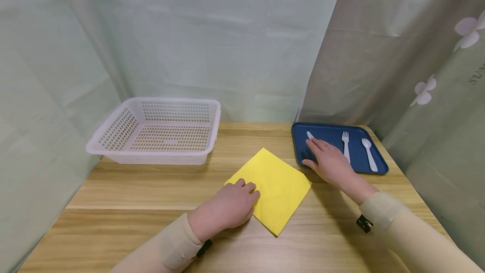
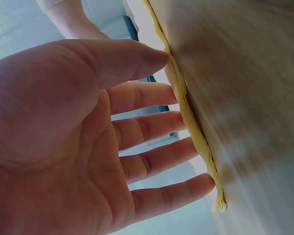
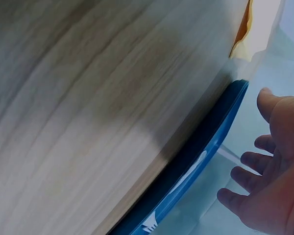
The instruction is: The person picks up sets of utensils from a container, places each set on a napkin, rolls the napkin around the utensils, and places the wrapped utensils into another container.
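Observation:
A folded yellow napkin (image 1: 280, 184) lies turned cornerwise on the table. My left hand (image 1: 225, 210) rests its fingertips on the napkin's left side; in the left wrist view the fingers (image 2: 157, 161) look nearly straight and spread. Over the left part of a blue tray (image 1: 327, 132) hovers my right hand (image 1: 333, 163), palm down, holding nothing. Beneath it is a white knife (image 1: 310, 135), mostly hidden, with only its tip showing. A white fork (image 1: 345, 138) and a white spoon (image 1: 369, 155) lie to its right on the tray. The right wrist view shows a gap between hand and tray.
At the back left stands a white perforated basket (image 1: 166, 153). The wooden table (image 1: 125, 231) is bounded by pale curtains (image 1: 212, 45) behind and on both sides. The tray sits near the table's right edge.

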`<state>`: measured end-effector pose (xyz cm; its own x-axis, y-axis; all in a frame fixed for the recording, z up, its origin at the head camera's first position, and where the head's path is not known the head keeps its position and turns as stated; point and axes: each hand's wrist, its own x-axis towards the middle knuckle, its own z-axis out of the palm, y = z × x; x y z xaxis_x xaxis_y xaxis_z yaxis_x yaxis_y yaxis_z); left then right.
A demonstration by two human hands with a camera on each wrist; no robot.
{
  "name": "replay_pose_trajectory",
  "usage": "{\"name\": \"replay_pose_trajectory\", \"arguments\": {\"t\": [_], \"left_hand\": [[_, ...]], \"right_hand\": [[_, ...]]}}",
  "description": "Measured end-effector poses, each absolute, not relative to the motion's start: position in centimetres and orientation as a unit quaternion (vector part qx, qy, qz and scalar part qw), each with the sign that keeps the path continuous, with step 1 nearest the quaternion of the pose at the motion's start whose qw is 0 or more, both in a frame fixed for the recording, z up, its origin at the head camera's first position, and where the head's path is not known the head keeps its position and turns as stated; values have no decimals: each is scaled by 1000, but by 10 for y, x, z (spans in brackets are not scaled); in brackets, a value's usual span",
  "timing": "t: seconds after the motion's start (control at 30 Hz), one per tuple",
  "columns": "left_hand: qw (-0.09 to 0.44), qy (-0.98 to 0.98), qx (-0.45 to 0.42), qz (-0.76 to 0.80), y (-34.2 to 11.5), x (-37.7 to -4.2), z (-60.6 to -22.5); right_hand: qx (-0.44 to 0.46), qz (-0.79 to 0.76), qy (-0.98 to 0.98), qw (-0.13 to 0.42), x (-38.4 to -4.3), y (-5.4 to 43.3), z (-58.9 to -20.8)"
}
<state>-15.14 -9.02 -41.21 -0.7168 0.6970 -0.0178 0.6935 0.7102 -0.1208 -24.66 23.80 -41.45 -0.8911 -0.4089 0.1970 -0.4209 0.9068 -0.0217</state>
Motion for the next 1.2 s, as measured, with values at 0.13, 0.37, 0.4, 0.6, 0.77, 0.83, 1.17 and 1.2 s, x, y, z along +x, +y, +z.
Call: {"name": "replay_pose_trajectory", "arguments": {"t": [0.13,0.37,0.4,0.6,0.77,0.83,1.17,1.2], "left_hand": [[14,-926,-373,60,-90,-152,-413],[13,-925,-374,61,-90,-151,-412],[14,-925,-375,62,-90,-151,-412],[18,-923,-379,63,-90,-151,-412],[12,-924,-377,64,-90,-151,-412],[8,-925,-375,65,-90,-151,-411],[3,-926,-371,68,-90,-151,-413],[3,-926,-371,68,-90,-151,-413]], "right_hand": [[199,28,-976,83,-252,242,-415],[174,29,-983,59,-262,249,-420],[173,29,-983,59,-263,250,-419],[169,31,-983,63,-265,251,-417],[168,25,-983,62,-267,250,-414],[166,21,-984,59,-268,251,-413],[135,15,-990,35,-277,254,-413],[133,16,-990,32,-278,254,-414]]}}
